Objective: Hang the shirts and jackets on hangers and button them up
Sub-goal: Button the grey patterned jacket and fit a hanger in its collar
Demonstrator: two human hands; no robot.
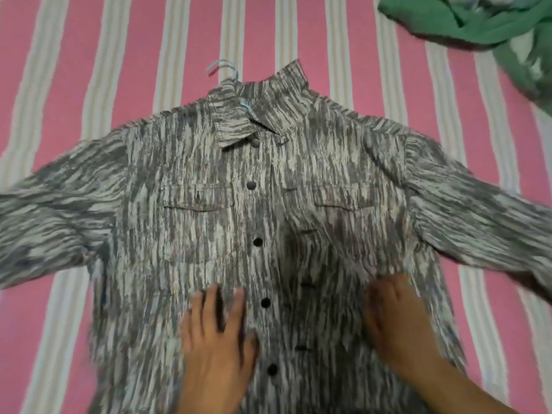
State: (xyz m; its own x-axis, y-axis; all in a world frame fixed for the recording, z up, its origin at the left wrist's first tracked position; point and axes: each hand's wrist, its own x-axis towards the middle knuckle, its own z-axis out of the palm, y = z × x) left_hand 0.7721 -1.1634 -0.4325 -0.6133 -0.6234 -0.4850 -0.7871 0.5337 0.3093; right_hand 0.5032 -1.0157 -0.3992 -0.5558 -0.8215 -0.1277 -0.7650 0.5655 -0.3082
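A grey and white streaked shirt lies flat, front up, sleeves spread wide. A light blue hanger hook sticks out of its collar. Several dark buttons run down the left placket, and the buttonholes lie apart on the right panel. My left hand rests flat on the left front panel beside the lower buttons, fingers straight. My right hand lies on the right front panel with fingers extended; it is blurred.
The shirt lies on a pink and cream striped bedsheet. A heap of green cloth sits at the top right corner, apart from the shirt's right sleeve.
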